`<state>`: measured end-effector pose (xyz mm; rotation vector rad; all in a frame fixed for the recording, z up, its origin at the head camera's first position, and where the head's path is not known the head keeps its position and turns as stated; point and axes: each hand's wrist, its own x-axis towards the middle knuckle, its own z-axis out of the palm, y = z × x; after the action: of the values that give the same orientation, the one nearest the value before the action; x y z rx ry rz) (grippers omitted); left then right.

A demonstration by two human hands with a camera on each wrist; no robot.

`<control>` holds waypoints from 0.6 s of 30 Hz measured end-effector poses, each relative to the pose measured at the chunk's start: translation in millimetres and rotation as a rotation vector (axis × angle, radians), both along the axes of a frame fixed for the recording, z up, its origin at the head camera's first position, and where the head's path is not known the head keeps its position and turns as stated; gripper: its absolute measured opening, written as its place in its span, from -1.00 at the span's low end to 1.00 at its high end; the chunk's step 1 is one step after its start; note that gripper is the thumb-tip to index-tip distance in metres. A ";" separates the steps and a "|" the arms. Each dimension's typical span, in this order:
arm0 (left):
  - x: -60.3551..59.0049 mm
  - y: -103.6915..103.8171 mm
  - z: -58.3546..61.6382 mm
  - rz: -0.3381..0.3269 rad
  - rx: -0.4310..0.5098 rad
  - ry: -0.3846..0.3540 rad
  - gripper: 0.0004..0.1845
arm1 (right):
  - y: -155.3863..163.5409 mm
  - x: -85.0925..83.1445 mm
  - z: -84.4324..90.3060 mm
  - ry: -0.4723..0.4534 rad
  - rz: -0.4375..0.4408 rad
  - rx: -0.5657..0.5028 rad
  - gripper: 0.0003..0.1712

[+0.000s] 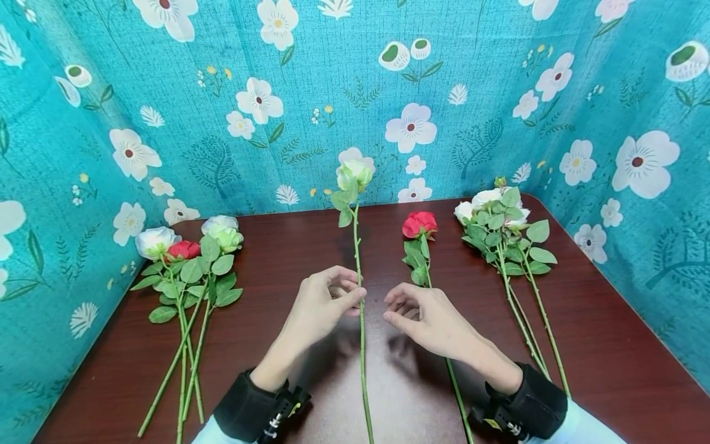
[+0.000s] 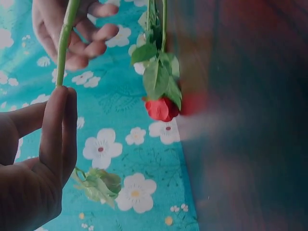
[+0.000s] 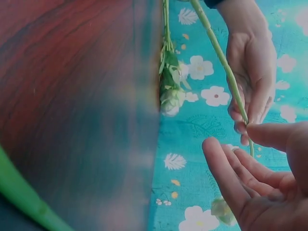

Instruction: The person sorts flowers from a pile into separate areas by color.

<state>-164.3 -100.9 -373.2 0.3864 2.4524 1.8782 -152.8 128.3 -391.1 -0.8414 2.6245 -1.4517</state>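
Note:
My left hand (image 1: pixel 324 305) pinches the long green stem of a pale green-white rose (image 1: pixel 355 174) between thumb and fingers, with the bloom held up toward the back of the table. In the left wrist view the same stem (image 2: pixel 66 43) runs up from the fingertips. My right hand (image 1: pixel 435 320) is just right of that stem, its fingers loosely bent with nothing between them. Under the right hand a red rose (image 1: pixel 420 224) lies on the table, part of its stem hidden by the hand and wrist.
On the left of the dark wood table (image 1: pixel 277 246) lies a bunch of white, red and greenish roses (image 1: pixel 191 265) with crossed stems. Several white roses (image 1: pixel 493 209) lie at the right. A teal flowered cloth (image 1: pixel 333 92) stands behind and along both sides.

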 end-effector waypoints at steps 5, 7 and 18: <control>3.3 7.6 -2.8 -0.022 0.045 -0.004 -0.81 | -6.0 3.7 -2.1 -0.130 0.036 -0.080 -0.81; 4.3 9.8 -4.1 -0.029 0.060 -0.007 -0.81 | -8.5 5.4 -3.0 -0.195 0.066 -0.128 -0.78; 8.8 15.7 -3.7 -0.022 0.094 0.004 -0.79 | -14.2 9.3 -3.0 -0.399 0.093 -0.284 -0.66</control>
<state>-155.6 -85.2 -376.9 0.4188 2.3578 1.9910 -143.5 114.1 -394.1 -0.6008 2.0992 -1.7767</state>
